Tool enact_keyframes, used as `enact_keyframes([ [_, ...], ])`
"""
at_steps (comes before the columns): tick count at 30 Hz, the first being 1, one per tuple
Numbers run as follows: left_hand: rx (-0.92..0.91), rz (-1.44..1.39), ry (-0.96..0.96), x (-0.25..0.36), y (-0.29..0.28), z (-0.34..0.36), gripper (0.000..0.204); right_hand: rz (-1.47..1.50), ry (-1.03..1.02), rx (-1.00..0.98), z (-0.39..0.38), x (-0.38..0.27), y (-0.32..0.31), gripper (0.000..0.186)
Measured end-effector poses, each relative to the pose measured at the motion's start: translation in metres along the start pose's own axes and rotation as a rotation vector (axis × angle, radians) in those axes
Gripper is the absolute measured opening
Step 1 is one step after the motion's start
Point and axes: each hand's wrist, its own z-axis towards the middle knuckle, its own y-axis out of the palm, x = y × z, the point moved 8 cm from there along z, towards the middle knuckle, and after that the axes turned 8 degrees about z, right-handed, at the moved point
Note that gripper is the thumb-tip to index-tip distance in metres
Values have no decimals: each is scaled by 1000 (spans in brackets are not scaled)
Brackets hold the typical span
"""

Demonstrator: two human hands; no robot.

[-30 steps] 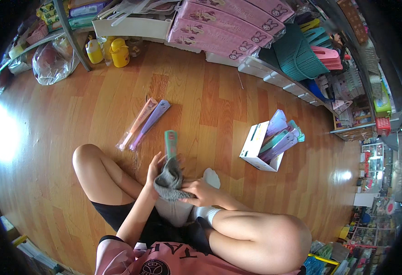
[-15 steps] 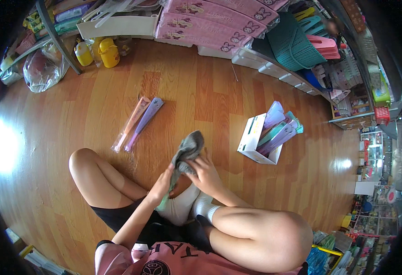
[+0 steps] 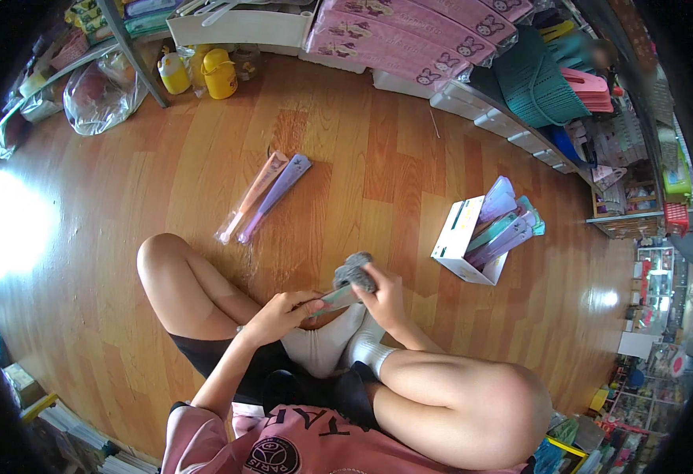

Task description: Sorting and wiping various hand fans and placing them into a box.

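My left hand grips one end of a pale green folded fan, which I hold tilted above my crossed legs. A grey cloth is bunched over its other end, with my right hand closed on the cloth. The cloth hides that end of the fan. Beyond my left knee, two similar folded fans in clear sleeves lie side by side on the floor: an orange fan and a purple fan. A white box at the right holds several purple and green ones, standing at a slant.
Wooden floor spreads around me. Pink cartons are stacked at the back, beside a teal basket on low white drawers. Back left stand a yellow container and a plastic bag. Shelves line the right.
The cloth, which hung loose and upright, is now bunched around the fan's far end. Both hands have shifted right in the picture, and the fan now lies flatter. The whole view has shifted slightly.
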Motion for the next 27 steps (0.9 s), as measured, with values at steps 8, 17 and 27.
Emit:
enact_keyframes([
  [8, 94, -227, -46, -1, -24, -12, 25, 647, 522, 296, -20, 57, -6, 53],
  [17, 351, 124, -164, -21, -3, 25, 40, 1680, 652, -83, -20, 36, 47, 52],
  [27, 456, 415, -138, -38, -37, 23, 30, 1715, 547, 364, -31, 83, -2, 36],
])
